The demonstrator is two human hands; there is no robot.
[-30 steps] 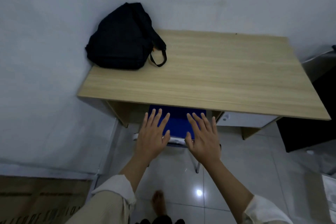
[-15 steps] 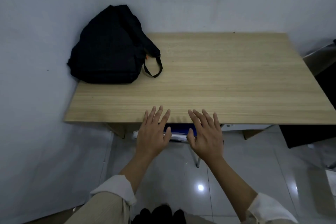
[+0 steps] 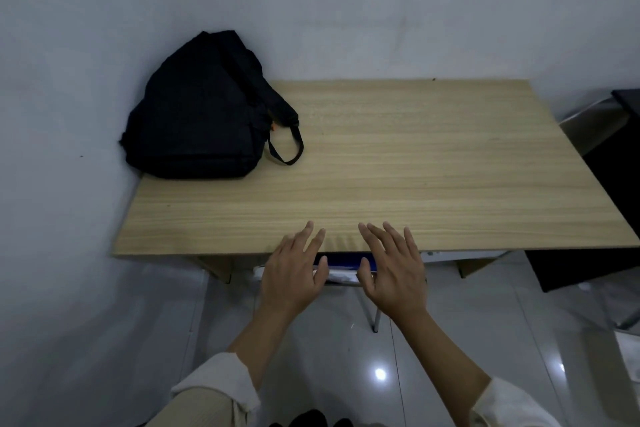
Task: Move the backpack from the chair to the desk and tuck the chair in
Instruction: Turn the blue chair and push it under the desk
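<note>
A black backpack (image 3: 197, 114) rests on the far left corner of the light wooden desk (image 3: 415, 163), leaning against the wall, its strap loop lying on the desktop. The blue-seated chair (image 3: 346, 262) is pushed under the desk; only a strip of its seat and one metal leg show at the desk's front edge. My left hand (image 3: 294, 274) and my right hand (image 3: 391, 270) hover flat and open over that edge, fingers spread, side by side above the chair, holding nothing.
A white wall runs behind the desk and along its left side. A white drawer unit (image 3: 460, 255) sits under the desk on the right. A dark object (image 3: 602, 218) stands to the right of the desk. The floor is glossy tile (image 3: 346, 357).
The chair has slid further under the desk, so less blue seat shows. My view has risen and moved closer; my hands stay open over the desk's front edge.
</note>
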